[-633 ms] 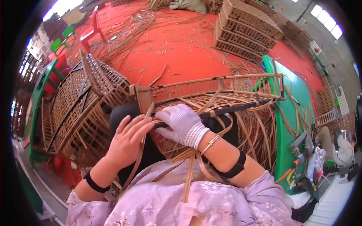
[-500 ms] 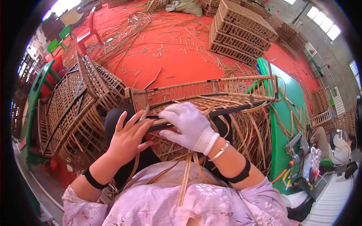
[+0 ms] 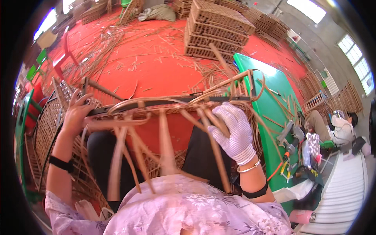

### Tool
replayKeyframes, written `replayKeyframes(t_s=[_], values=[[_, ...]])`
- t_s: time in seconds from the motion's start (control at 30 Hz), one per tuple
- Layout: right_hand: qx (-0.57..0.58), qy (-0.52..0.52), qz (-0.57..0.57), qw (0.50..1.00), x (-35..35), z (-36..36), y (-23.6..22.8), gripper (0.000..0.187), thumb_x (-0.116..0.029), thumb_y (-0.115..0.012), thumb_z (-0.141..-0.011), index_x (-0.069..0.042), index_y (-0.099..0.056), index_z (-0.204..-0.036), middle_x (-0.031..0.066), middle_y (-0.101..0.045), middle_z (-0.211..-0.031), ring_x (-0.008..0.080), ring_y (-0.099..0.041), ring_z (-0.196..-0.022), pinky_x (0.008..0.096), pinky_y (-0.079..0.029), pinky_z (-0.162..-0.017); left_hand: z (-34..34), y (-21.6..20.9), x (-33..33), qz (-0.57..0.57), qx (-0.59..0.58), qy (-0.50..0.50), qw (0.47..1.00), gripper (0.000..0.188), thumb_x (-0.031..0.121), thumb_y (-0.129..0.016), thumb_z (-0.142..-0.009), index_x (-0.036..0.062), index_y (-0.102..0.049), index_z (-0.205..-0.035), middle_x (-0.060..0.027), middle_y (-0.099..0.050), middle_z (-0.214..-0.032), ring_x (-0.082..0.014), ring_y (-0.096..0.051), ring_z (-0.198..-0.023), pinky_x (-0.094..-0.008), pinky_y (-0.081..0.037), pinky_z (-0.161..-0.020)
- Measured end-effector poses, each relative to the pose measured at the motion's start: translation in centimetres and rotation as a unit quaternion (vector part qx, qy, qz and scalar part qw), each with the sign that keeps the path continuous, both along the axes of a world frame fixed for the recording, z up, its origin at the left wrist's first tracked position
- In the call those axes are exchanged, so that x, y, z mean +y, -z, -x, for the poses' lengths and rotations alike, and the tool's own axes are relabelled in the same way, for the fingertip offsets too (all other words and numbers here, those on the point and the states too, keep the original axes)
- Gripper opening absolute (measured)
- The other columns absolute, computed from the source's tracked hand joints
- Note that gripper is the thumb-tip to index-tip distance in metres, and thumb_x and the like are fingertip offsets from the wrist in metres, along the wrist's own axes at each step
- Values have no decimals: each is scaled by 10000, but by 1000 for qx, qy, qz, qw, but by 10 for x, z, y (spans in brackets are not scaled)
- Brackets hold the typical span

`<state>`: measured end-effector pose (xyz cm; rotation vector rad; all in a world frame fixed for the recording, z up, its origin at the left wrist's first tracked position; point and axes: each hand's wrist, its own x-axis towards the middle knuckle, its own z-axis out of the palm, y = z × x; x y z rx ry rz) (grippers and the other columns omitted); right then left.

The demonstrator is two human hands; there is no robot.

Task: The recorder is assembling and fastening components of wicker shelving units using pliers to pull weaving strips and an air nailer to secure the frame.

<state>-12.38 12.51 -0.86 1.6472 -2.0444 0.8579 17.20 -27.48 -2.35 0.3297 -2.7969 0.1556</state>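
A rattan basket frame (image 3: 166,103) with a dark rim lies across my lap, tilted so that its near long side faces me. Several loose flat strips (image 3: 166,147) hang from it toward my body, blurred by motion. My bare left hand (image 3: 77,113) grips the frame's left end, its fingers over the corner and partly blurred. Near the right end, my right hand (image 3: 236,131) in a striped white glove is closed over the near edge, beside a hanging strip. The edge hides its fingertips.
A woven rattan piece (image 3: 47,123) stands on my left. To the right, a green table (image 3: 266,92) carries tools and strips. Stacked rattan crates (image 3: 215,31) stand ahead on the red floor (image 3: 156,66), which is strewn with scraps. Another person (image 3: 340,127) sits far right.
The basket frame has turned over, its loose strips now hanging toward me. My hands have moved apart, the left to its left end, the right toward its right end. The view has shifted rightward.
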Motion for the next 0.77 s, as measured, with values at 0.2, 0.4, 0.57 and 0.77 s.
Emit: replayKeyframes(t_s=[0.2, 0.4, 0.57, 0.77], values=[[28, 53, -44, 997, 20, 10, 4, 442, -236, -754, -762, -68, -610, -1144, 118, -598, -1175, 326, -560, -1103, 449, -431, -973, -28, 2, -5, -22, -45, 16, 999, 279, 165, -718, -697, 82, -668, -959, -72, -693, -912, -275, -524, -1226, -524, -165, -1177], [-8, 122, 108, 987, 59, 30, 3, 250, -77, -739, -778, -52, -643, -1008, 118, -646, -1039, 303, -633, -960, 380, -505, -853, -41, 21, 3, -23, -19, 3, 1000, 285, 85, -724, -672, 80, -662, -950, -75, -690, -909, -287, -516, -1227, -518, -191, -1165], [-40, 226, 52, 972, 114, 55, 11, 121, -31, -678, -824, -43, -666, -943, 118, -669, -946, 279, -662, -875, 353, -527, -787, -46, 23, 4, -7, -35, 0, 999, 356, 36, -737, -652, 99, -659, -994, -73, -696, -912, -275, -517, -1234, -511, -201, -1165], [-158, 161, -165, 960, 149, 50, 23, 121, -112, -678, -828, -74, -684, -943, 122, -681, -949, 287, -674, -878, 370, -531, -783, -45, 13, -15, -6, -89, -68, 994, 361, 45, -703, -698, 112, -638, -1046, -119, -658, -1049, -307, -459, -1288, -528, -178, -1166]])
